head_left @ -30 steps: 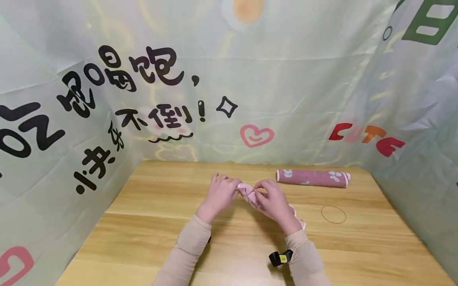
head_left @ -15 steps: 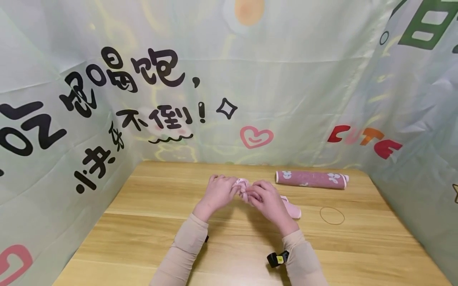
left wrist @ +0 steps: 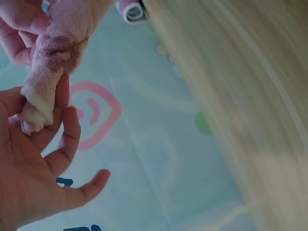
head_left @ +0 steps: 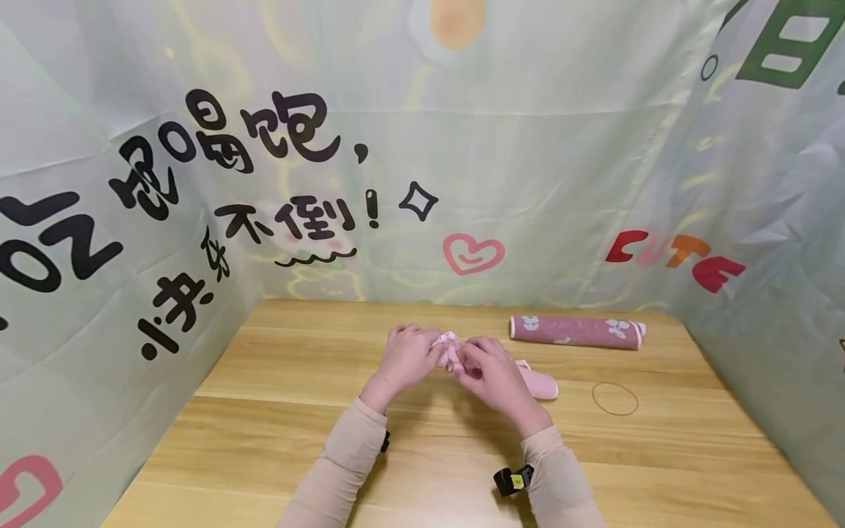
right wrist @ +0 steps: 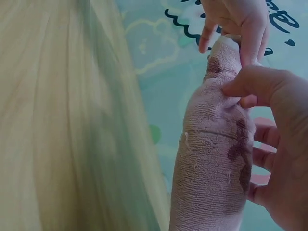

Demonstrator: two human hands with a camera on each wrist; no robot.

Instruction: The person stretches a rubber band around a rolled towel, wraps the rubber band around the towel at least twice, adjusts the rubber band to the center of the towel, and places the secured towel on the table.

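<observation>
Beyond left hand and right hand, and out to either side of both, a pale green printed backdrop, with black characters off past the left hand and coloured letters out past the right. Beneath both hands, a wooden table. Up to the hands from the near side, beige sleeves, slanting inward toward each other. Beyond the right hand and to its right, a patterned mauve roll, lengthwise from side to side, roughly along the table's far edge.

In both hands, over the table, a rolled pink cloth, with long axis aslant: narrow, white-edged tip at the left hand, toward the left and away from the person; thick end out past the right hand, toward the right and nearer. Across the narrowing part, in the left wrist view, a thin dark line; crease or band, impossible to tell.

On the tip, a pinch of left thumb and finger, with other fingers splayed clear of the cloth. Round the narrowing part, a grip from the right hand: thumb on one face, fingers along the opposite side.

Below the right hand, a black device at the wrist. To the right of the right hand, well apart, a thin brown loop, flat on the wood.
</observation>
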